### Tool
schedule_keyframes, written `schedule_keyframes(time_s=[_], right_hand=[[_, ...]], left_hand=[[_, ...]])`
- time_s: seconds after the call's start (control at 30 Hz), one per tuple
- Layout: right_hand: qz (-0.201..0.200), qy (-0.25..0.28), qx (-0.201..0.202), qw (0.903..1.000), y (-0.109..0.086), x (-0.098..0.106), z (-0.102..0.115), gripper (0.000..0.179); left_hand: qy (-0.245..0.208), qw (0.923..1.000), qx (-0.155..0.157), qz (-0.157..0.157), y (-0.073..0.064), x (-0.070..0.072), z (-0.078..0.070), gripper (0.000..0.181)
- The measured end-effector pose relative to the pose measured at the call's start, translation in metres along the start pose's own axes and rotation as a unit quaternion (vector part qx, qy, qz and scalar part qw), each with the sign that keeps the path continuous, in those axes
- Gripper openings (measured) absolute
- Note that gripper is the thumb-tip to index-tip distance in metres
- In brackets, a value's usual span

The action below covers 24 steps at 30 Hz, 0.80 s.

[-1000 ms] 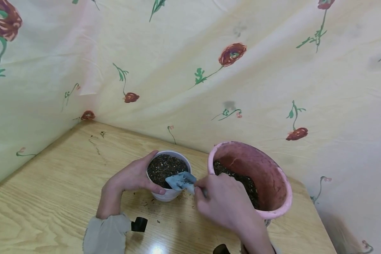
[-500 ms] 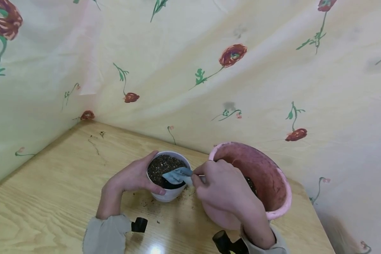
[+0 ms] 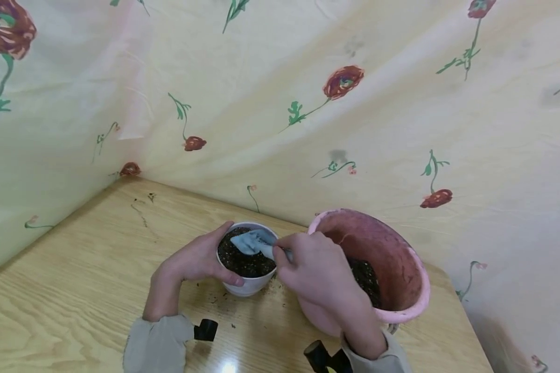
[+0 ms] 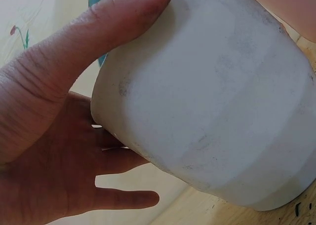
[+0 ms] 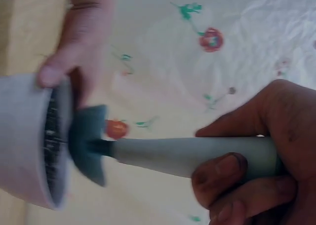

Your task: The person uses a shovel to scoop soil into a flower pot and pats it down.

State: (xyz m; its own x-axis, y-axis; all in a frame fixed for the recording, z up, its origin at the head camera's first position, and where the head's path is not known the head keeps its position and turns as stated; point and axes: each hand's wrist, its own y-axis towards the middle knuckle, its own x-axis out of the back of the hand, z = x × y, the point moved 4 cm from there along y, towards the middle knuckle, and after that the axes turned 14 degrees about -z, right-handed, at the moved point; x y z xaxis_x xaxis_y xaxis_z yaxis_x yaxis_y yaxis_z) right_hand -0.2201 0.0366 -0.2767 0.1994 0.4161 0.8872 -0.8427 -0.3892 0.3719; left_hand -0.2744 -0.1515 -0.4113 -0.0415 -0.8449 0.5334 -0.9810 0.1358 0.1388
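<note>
A small white flower pot (image 3: pixel 247 287), filled near its rim with dark potting soil (image 3: pixel 247 263), stands on the table. My left hand (image 3: pixel 198 259) holds it from the left, thumb on the near side and fingers round the far side; the left wrist view shows the pot's smudged wall (image 4: pixel 212 87) between them. My right hand (image 3: pixel 312 269) grips the pale handle (image 5: pixel 177 156) of a blue-green hand trowel (image 3: pixel 252 242). Its blade (image 5: pixel 89 143) is over the soil at the far side of the pot, back of the blade facing the right wrist camera.
A big pink pot (image 3: pixel 403 314), with soil inside on its left side, stands right of the white pot, partly behind my right hand. Soil crumbs dot the wooden table (image 3: pixel 84 290). A flowered cloth (image 3: pixel 261 103) hangs behind the table and along its left side.
The trowel blade has moved from the pot's right near side to the far side of the soil, with my right hand shifting left. My left hand and the white pot stay in place.
</note>
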Motion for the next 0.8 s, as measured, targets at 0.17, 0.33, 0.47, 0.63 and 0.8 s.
schedule_keyframes(time_s=[0.17, 0.33, 0.47, 0.63, 0.8], right_hand=[[-0.022, -0.008, -0.02, 0.9995, -0.003, -0.026, -0.005, 0.028], [-0.038, -0.021, -0.007, 0.999, -0.013, -0.04, -0.009, 0.021], [-0.065, -0.025, 0.0, 0.9976, -0.02, -0.037, -0.009, 0.022], [-0.064, -0.01, 0.001, 0.9979, -0.031, -0.029, -0.006, 0.019], [-0.066, -0.029, 0.031, 0.9969, -0.029, -0.027, 0.0, 0.019]], left_hand=[[0.006, 0.9999, 0.009, 0.005, 0.0, 0.0, 0.003, 0.131], [0.019, 0.9998, 0.009, -0.001, 0.001, 0.002, 0.003, 0.132], [0.017, 0.9997, 0.014, 0.002, 0.001, 0.002, 0.002, 0.133], [0.017, 0.9997, 0.018, 0.005, 0.0, 0.001, 0.001, 0.133], [0.021, 0.9996, 0.017, 0.003, 0.0, 0.002, 0.001, 0.132]])
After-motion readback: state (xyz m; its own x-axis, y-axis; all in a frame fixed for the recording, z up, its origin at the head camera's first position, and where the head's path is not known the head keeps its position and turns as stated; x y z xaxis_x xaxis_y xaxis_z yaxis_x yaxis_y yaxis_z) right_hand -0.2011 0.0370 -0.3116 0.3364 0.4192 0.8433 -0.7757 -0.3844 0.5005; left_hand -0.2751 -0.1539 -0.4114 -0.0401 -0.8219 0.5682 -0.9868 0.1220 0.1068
